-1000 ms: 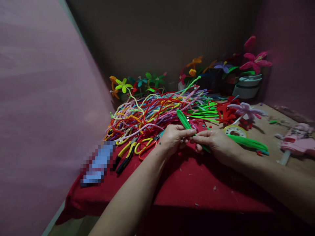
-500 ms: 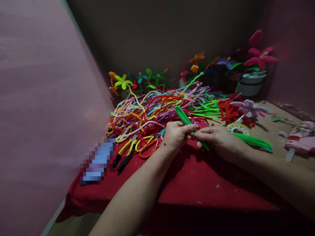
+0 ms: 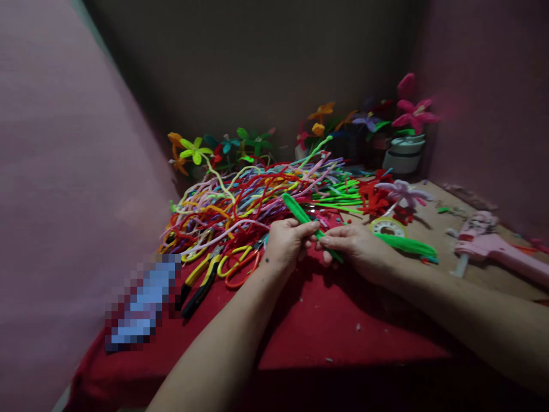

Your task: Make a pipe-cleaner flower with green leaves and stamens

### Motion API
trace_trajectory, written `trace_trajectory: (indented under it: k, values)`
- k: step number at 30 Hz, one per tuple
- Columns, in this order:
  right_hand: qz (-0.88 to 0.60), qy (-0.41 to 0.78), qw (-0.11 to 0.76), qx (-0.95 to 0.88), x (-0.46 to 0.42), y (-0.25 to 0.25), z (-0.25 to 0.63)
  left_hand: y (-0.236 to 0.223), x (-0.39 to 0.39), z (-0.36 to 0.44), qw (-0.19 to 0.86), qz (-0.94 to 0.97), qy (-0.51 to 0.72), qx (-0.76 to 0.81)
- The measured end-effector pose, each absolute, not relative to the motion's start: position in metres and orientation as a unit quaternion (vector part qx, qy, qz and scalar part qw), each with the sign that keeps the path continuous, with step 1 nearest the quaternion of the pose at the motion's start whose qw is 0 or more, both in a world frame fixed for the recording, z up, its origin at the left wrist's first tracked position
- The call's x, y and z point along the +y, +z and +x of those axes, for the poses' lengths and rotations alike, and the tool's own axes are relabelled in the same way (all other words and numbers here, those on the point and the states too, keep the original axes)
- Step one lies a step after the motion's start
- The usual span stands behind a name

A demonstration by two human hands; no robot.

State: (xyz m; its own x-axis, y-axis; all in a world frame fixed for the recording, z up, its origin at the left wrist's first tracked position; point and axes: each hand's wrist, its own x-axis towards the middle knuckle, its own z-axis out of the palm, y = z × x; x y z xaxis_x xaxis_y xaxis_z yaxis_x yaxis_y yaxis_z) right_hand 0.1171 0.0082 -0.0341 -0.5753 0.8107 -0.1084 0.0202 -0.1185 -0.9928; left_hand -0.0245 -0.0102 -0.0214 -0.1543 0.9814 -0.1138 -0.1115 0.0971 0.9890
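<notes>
Between both hands is a green pipe-cleaner leaf [image 3: 295,208], a narrow folded strip slanting from upper left to lower right. My left hand [image 3: 288,243] pinches it around the middle, thumb on top. Close beside, my right hand [image 3: 354,245] has thumb and fingertips closed on its lower part, and the tip shows below the fingers. Fingers cover the strip's centre. A second green leaf [image 3: 405,245] lies on the table just beyond my right wrist, beside a roll of tape [image 3: 388,228].
A heap of coloured pipe cleaners [image 3: 240,194] fills the table's back. Black-and-yellow pliers [image 3: 201,283] and orange-handled scissors [image 3: 240,272] lie left of my hands. At right are a lilac flower [image 3: 401,191] and a pink glue gun [image 3: 484,243]. Finished flowers stand behind, including a pink one [image 3: 415,116].
The camera view has turned, so the whole scene sits further left, and more of the glue gun shows. Both hands keep nearly the same hold on the green leaf.
</notes>
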Motion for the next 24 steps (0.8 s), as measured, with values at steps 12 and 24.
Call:
trace_trajectory:
  k: [12, 24]
  values:
    - [-0.365, 0.685, 0.312, -0.549, 0.014, -0.036, 0.115, -0.009, -0.002, -0.041, 0.46, 0.369, 0.633, 0.502]
    - [-0.379, 0.635, 0.292, -0.607, 0.017, -0.034, 0.118, -0.006, -0.012, -0.034, 0.098, 0.639, 0.562, 0.516]
